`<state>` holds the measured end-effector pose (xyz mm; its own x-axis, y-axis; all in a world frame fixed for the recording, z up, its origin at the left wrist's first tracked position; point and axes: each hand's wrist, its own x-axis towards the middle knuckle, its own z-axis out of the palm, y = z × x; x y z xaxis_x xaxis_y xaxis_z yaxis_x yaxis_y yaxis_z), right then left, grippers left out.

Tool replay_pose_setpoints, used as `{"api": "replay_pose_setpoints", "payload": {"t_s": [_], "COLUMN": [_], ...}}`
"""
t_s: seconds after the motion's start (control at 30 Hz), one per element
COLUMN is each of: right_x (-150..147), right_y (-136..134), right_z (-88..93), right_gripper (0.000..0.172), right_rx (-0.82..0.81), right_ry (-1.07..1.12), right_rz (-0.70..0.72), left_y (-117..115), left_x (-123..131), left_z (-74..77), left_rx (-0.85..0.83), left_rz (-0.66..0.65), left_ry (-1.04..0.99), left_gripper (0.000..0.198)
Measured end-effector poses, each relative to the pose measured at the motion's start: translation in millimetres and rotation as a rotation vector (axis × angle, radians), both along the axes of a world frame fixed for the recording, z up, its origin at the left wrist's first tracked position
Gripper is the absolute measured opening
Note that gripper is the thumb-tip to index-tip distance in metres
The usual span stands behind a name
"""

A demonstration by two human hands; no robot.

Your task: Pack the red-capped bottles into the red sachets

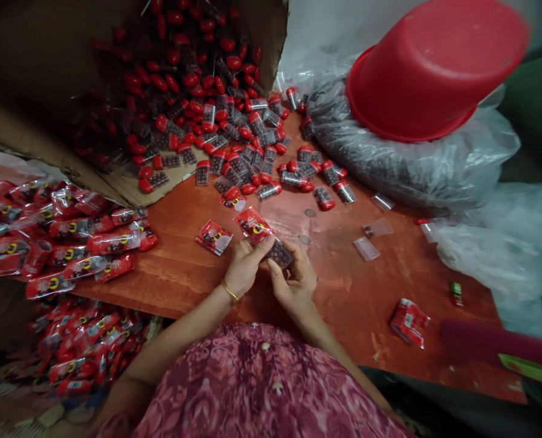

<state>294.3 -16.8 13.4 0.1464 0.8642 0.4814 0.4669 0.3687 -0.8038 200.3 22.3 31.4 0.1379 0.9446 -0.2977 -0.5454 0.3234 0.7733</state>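
My left hand [247,263], with a gold bangle at the wrist, pinches a red printed wrapper [253,224] between thumb and fingers. In my right hand [295,277] is a clear container of dark balls [280,254], held at the wrapper's lower right end. The two items meet between my hands; whether the container is partly inside the wrapper I cannot tell. Just left of my left hand lies a small stack of red wrappers [214,237]. Beyond it is another printed piece [234,202].
A cardboard box [161,193] spills red-capped containers [238,164] onto the wooden table [170,274]. Wrapped packs [79,237] pile at left, more below. At right are a red tub [435,73] on a plastic bag [403,164], clear pieces [366,248] and a red packet [409,322].
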Motion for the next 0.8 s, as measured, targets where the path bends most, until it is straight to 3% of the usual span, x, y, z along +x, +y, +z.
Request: {"api": "replay_pose_setpoints", "payload": {"t_s": [0.23,0.3,0.37,0.53,0.73,0.8], "right_x": [-1,-1,1,3,-5,-6], "right_y": [3,4,5,3,2,3], "right_z": [-0.5,4.7,9.5,14.9,13.4,12.6], "right_gripper": [0.029,0.021,0.023,0.03,0.04,0.038], "right_rx": [-0.394,-0.541,-0.644,-0.644,-0.649,-0.639], "right_ry": [0.487,0.642,0.769,0.819,0.851,0.85], "right_rz": [0.169,0.24,0.295,0.242,0.126,0.132], "left_y": [10,12,12,4,-8,-8], "left_x": [-5,-8,-9,-6,-2,-3], "left_z": [-0.7,0.2,0.9,-2.1,-6.0,-4.9], "left_rx": [-0.114,-0.094,-0.03,0.136,0.052,0.059], "left_rz": [0.04,0.026,-0.028,-0.142,-0.279,-0.26], "left_ry": [-0.075,-0.081,-0.049,0.053,0.214,0.241], "left_gripper": [0.032,0.033,0.033,0.037,0.05,0.051]}}
